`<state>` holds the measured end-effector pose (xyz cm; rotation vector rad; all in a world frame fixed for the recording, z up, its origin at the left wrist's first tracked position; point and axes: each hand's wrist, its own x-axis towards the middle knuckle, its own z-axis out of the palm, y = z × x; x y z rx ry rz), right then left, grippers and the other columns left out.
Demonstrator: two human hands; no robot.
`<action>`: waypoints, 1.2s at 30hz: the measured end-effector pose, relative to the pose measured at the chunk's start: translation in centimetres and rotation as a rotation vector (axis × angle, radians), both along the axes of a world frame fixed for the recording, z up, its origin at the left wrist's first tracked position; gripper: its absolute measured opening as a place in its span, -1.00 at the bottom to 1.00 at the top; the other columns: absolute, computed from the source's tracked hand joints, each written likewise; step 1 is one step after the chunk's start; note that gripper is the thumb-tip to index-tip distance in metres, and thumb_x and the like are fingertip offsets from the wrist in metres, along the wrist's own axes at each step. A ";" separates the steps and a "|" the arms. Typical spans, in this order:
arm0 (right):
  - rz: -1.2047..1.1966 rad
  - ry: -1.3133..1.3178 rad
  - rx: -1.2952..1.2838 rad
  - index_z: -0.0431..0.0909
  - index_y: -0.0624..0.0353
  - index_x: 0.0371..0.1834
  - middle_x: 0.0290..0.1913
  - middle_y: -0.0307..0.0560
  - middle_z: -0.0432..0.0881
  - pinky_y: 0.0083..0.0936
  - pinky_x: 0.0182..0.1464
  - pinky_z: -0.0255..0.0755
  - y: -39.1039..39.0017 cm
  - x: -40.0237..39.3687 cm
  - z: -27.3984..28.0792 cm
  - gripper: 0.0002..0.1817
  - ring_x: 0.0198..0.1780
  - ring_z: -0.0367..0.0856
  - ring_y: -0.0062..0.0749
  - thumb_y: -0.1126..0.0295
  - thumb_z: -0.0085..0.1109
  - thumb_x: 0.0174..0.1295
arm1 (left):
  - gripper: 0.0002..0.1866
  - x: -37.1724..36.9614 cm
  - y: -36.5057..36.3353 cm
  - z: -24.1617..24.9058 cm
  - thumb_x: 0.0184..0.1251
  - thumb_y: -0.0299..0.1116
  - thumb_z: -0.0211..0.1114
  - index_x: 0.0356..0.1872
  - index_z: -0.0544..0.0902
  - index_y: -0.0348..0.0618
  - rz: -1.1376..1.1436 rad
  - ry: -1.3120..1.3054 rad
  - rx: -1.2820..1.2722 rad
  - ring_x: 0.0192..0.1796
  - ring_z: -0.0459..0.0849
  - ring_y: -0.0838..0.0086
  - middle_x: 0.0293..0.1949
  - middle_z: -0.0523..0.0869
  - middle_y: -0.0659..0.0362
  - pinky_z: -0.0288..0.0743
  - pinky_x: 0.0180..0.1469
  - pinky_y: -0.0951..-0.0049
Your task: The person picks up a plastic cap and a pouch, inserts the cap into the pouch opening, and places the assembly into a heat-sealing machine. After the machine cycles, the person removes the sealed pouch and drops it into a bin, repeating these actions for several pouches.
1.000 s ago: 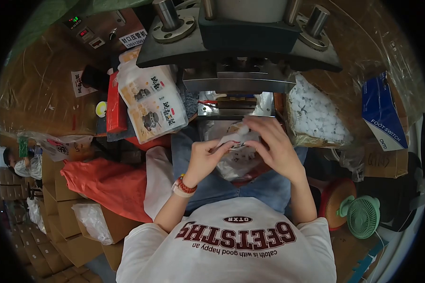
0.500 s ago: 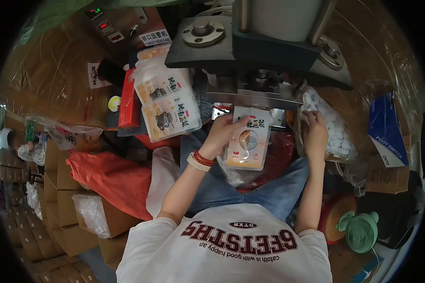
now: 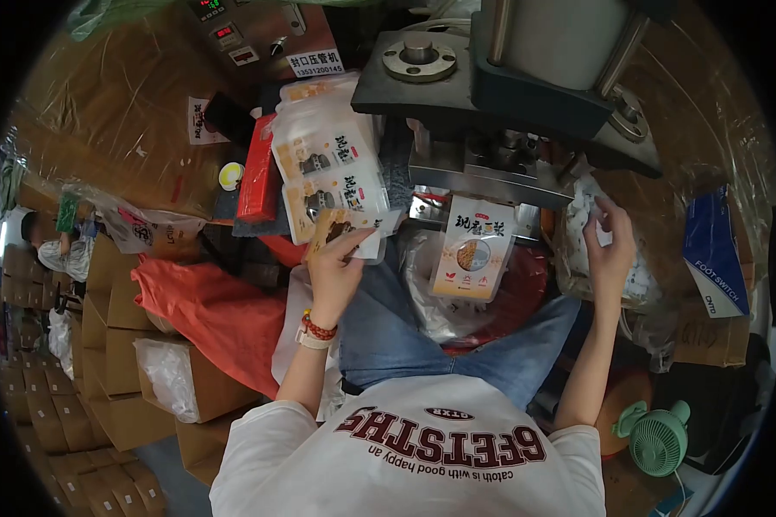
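Observation:
My left hand pinches a printed pouch at the front of a pouch stack; the pouch's upper side bends up. Another printed pouch, with a round picture on it, rests by itself with its top edge at the metal jaw of a press. On the right, my right hand is held over a clear bag of small white pieces. Its thumb and forefinger are curled together around what looks like one small white piece, partly hidden by the fingers.
A red box stands left of the stack. Behind it is a control box with lit displays. A blue foot-switch box and a green fan are on the right. Cardboard boxes fill the left, where another person is visible.
My left hand has let go of the pouch at the press and moved left to grip one at the stack. My right hand has shifted slightly right. The whole view has also shifted.

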<state>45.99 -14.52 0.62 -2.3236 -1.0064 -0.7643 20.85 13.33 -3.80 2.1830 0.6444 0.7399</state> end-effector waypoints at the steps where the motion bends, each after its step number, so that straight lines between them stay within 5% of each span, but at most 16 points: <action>1: 0.123 0.398 0.313 0.54 0.26 -0.01 -0.12 -0.07 0.62 -0.50 -0.04 0.44 0.1 -1.6 1.0 -0.72 -0.08 0.57 -0.32 0.58 0.16 0.19 | -0.65 0.2 -0.6 0.7 0.03 -0.66 0.18 -0.13 0.71 -0.19 -0.040 -0.132 -0.050 -0.04 0.72 0.22 -0.16 0.76 0.07 0.56 0.02 0.41; 2: 0.238 0.795 0.631 0.53 0.27 0.04 -0.09 -0.11 0.63 -0.60 -0.08 0.44 0.2 -3.6 1.7 -0.70 -0.08 0.58 -0.48 0.59 0.17 0.21 | -0.65 0.4 -1.4 1.1 0.03 -0.66 0.18 -0.13 0.71 -0.19 -0.054 -0.125 -0.060 -0.04 0.72 0.22 -0.16 0.76 0.07 0.56 0.02 0.41; 3: 0.482 0.923 0.794 0.54 0.30 0.02 -0.10 -0.15 0.62 -0.70 -0.12 0.40 0.8 -5.9 2.4 -0.76 -0.15 0.54 -0.64 0.57 0.14 0.29 | -0.66 0.8 -2.4 1.6 0.01 -0.68 0.17 -0.16 0.71 -0.21 -0.126 -0.189 -0.001 -0.04 0.72 0.23 -0.17 0.76 0.07 0.55 0.03 0.39; 5: 0.738 1.066 0.766 0.57 0.28 0.03 -0.12 -0.12 0.62 -0.67 -0.12 0.41 2.3 -9.2 1.6 -0.71 -0.15 0.55 -0.57 0.59 0.19 0.23 | -0.64 1.7 -4.6 3.3 -0.07 -0.70 0.15 -0.21 0.72 -0.20 -0.230 -0.271 0.096 -0.04 0.71 0.23 -0.19 0.76 0.12 0.55 0.04 0.34; 8: 0.764 0.777 0.424 0.57 0.32 0.03 -0.07 -0.07 0.55 -0.54 -0.06 0.45 3.9 -10.6 1.9 -0.70 -0.13 0.55 -0.45 0.67 0.12 0.21 | -0.60 2.0 -6.0 4.7 -0.14 -0.68 0.18 -0.18 0.71 -0.14 -0.289 -0.244 0.307 -0.06 0.71 0.22 -0.17 0.76 0.17 0.56 0.00 0.31; 11: 0.704 0.365 0.094 0.58 0.19 0.09 -0.07 0.02 0.49 -0.43 -0.06 0.47 3.8 -10.7 2.8 -0.49 -0.14 0.52 -0.21 0.71 0.15 -0.02 | -0.56 1.7 -6.3 6.2 -0.16 -0.65 0.20 -0.14 0.70 -0.08 -0.299 -0.122 0.540 -0.08 0.71 0.23 -0.14 0.75 0.22 0.58 -0.08 0.32; 15: 0.624 0.148 -0.204 0.53 0.19 0.14 -0.03 0.00 0.50 -0.41 -0.01 0.45 3.6 -11.1 3.5 -0.44 -0.09 0.51 -0.15 0.68 0.16 -0.04 | -0.55 2.0 -6.9 5.5 -0.15 -0.61 0.23 -0.10 0.67 -0.12 -0.384 -0.068 0.541 -0.15 0.72 0.23 -0.11 0.73 0.22 0.59 -0.21 0.37; 18: 0.614 0.232 -0.149 0.48 0.18 0.19 0.02 0.00 0.50 -0.35 0.05 0.42 3.5 -9.8 2.2 -0.45 -0.01 0.49 -0.09 0.62 0.20 0.03 | -0.70 3.5 -7.3 2.3 0.04 -0.56 0.29 -0.13 0.68 -0.21 -0.439 -0.061 0.218 -0.29 0.74 0.39 -0.19 0.76 0.20 0.56 -0.32 0.48; 20: 0.468 0.260 0.038 0.45 0.21 0.20 0.12 -0.03 0.47 -0.34 0.04 0.42 3.2 -8.9 1.9 -0.47 0.09 0.45 -0.12 0.51 0.24 0.09 | -0.78 5.3 -7.5 1.1 0.26 -0.39 0.33 -0.16 0.68 -0.32 -0.406 0.288 -0.674 -0.39 0.70 0.59 -0.29 0.77 0.21 0.53 -0.38 0.58; 22: 0.354 0.318 0.188 0.48 0.23 0.15 0.06 0.03 0.52 -0.28 0.09 0.36 1.7 -7.7 1.9 -0.56 0.09 0.47 -0.08 0.49 0.24 0.16 | -0.70 7.0 -7.3 -0.7 0.33 -0.25 0.33 -0.21 0.70 -0.37 -0.399 0.139 -0.728 -0.37 0.66 0.68 -0.35 0.76 0.20 0.52 -0.36 0.62; 25: 0.241 0.316 0.282 0.53 0.25 0.04 -0.06 0.07 0.57 -0.26 0.10 0.33 0.0 -5.2 2.6 -0.68 0.01 0.49 -0.04 0.49 0.20 0.20 | -0.74 10.1 -6.3 -0.5 0.31 -0.31 0.33 -0.25 0.70 -0.38 -0.350 -0.102 -1.216 -0.34 0.70 0.59 -0.31 0.76 0.12 0.56 -0.31 0.59; 28: -0.108 0.250 -0.028 0.55 0.28 -0.02 0.01 0.09 0.54 -0.27 0.09 0.38 0.1 -2.4 -0.2 -0.73 0.03 0.47 0.04 0.52 0.14 0.20 | -0.75 12.3 -4.7 -0.9 0.29 -0.32 0.35 -0.22 0.67 -0.37 -0.374 -0.073 -1.309 -0.33 0.71 0.55 -0.27 0.75 0.10 0.59 -0.28 0.56; 34: -0.135 0.319 -0.232 0.55 0.28 -0.06 -0.07 0.09 0.53 -0.18 0.03 0.40 0.1 -0.9 -3.6 -0.70 0.01 0.47 0.01 0.59 0.12 0.09 | -0.71 12.0 -4.2 -0.7 0.28 -0.27 0.37 -0.20 0.68 -0.35 -0.388 -0.002 -1.254 -0.28 0.71 0.56 -0.25 0.75 0.14 0.58 -0.22 0.55; 36: -0.107 0.345 -0.287 0.56 0.27 -0.06 -0.08 0.09 0.53 -0.19 0.02 0.41 -0.7 -1.4 -3.0 -0.70 -0.01 0.47 0.01 0.60 0.12 0.08 | -0.54 10.7 -3.0 0.4 0.26 -0.14 0.37 -0.03 0.63 -0.37 -0.440 0.126 -1.113 -0.10 0.68 0.47 -0.14 0.73 0.10 0.56 -0.11 0.47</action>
